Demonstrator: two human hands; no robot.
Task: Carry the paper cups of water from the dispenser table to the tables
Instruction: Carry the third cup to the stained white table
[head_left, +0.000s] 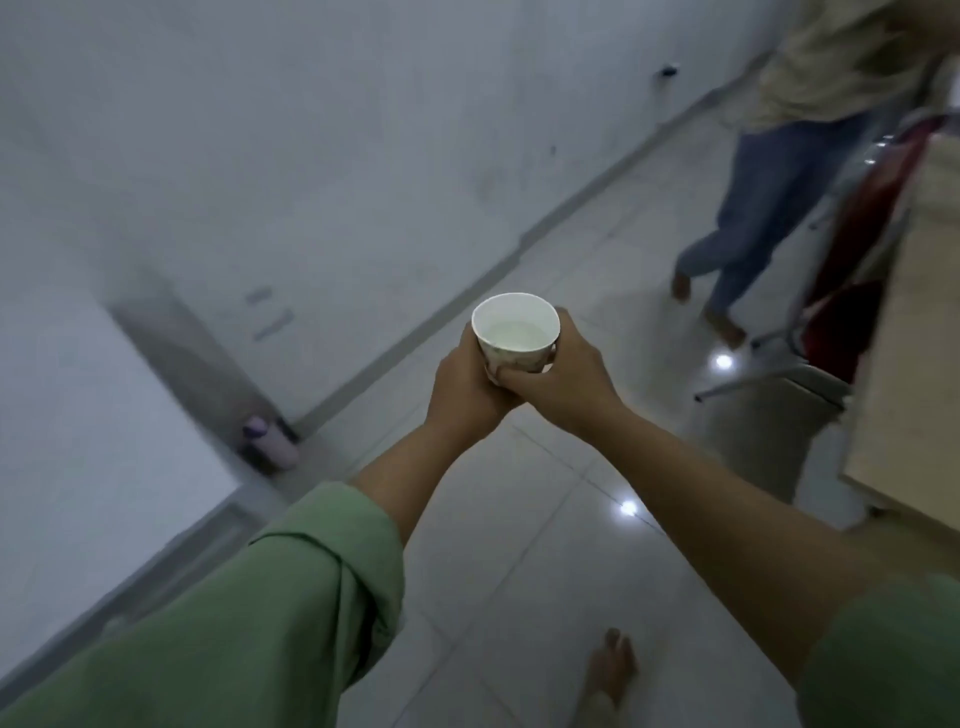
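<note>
A round white paper cup (517, 332) of water, faintly patterned on its tapered side, is held upright in the air over the glossy tiled floor (519, 571). The left hand (467, 387) and right hand (563, 379) both wrap it, fingers curled against its wall, green cloth sleeves (270, 613) pushed back.
</note>
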